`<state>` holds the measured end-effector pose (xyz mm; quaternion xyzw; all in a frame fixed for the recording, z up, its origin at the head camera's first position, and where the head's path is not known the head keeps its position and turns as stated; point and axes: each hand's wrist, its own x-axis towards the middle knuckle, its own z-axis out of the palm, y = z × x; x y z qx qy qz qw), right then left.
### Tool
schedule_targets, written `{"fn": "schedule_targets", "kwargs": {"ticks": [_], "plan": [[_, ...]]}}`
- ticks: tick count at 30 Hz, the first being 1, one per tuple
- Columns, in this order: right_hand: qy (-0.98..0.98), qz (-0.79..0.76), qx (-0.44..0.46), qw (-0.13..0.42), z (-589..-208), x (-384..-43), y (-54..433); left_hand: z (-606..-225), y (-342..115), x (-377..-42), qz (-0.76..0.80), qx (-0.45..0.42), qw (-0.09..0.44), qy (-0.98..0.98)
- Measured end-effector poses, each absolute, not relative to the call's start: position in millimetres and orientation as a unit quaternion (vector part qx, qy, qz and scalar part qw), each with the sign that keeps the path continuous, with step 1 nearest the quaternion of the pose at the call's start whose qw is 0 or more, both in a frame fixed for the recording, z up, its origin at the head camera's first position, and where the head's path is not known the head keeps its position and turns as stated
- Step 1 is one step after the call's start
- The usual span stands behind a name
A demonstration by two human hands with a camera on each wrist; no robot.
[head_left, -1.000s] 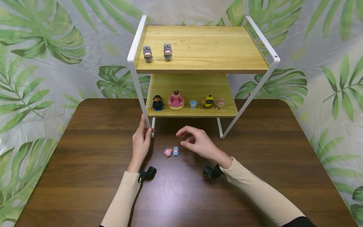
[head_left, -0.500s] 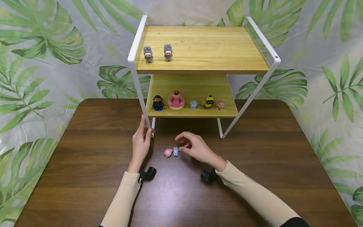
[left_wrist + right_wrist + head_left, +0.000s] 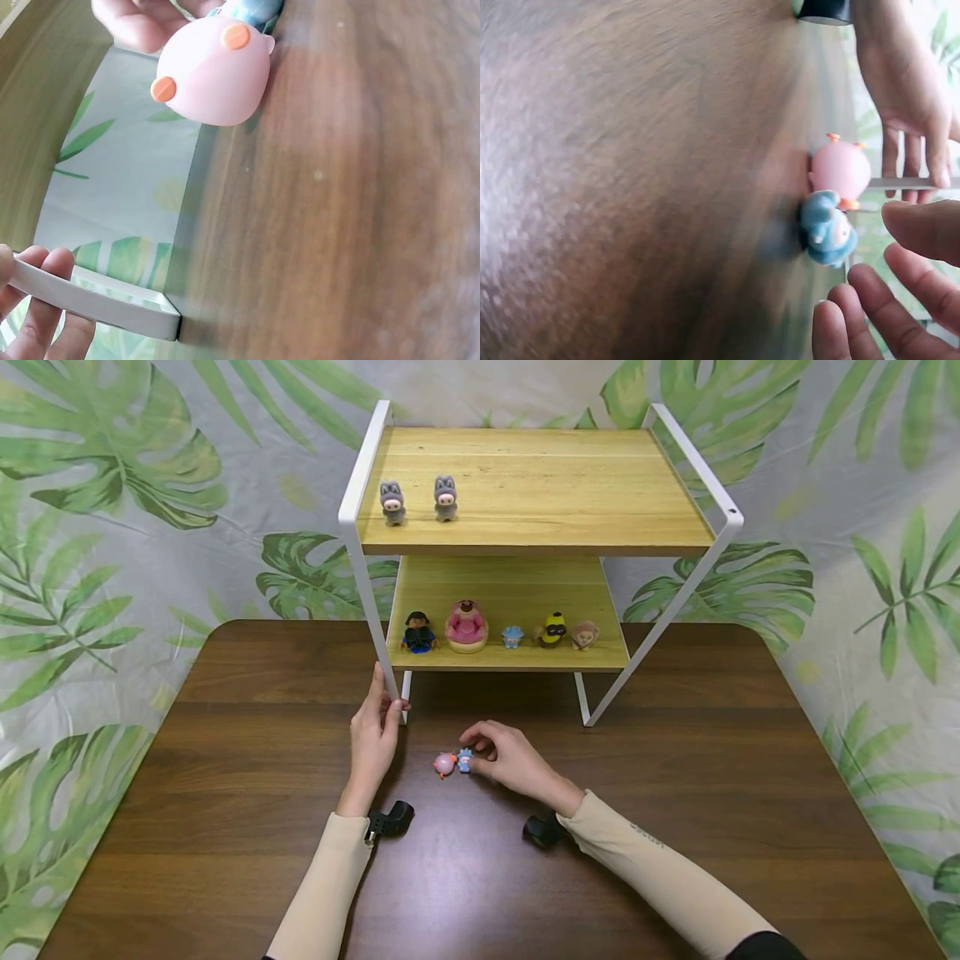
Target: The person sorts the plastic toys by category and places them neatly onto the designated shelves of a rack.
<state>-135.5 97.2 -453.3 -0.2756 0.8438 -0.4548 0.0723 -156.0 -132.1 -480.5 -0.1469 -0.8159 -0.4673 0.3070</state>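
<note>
My left hand (image 3: pixel 372 731) grips the front left leg (image 3: pixel 393 697) of a white-framed shelf, fingers on one side and thumb on the other. On the tabletop a small blue hooded figurine (image 3: pixel 464 762) lies touching a round pink toy (image 3: pixel 444 765) with orange feet. Around the blue figurine's right side reaches my right hand (image 3: pixel 517 764), thumb and fingers spread apart. In the right wrist view the thumb and fingers stand near the blue figurine (image 3: pixel 829 232) without closing on it. The left wrist view shows the pink toy (image 3: pixel 217 75) from its underside.
On the top board (image 3: pixel 555 485) stand two grey rabbit-eared figurines (image 3: pixel 446 499). The lower board (image 3: pixel 517 585) carries a row of several figures, among them a pink bear (image 3: pixel 467 627) and a yellow-capped one (image 3: pixel 553 631). The brown table (image 3: pixel 247 760) extends all around.
My right hand has moved left and toward me, coming down around the blue figurine. The left hand stays on the shelf leg, and both small toys lie where they were.
</note>
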Motion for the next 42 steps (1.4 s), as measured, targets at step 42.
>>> {"fn": "schedule_targets", "kwargs": {"ticks": [42], "plan": [[0.850,-0.453,-0.260,0.063,-463,-136,88,-481,-131,-157,-0.467,-0.151,0.321,-0.810]]}}
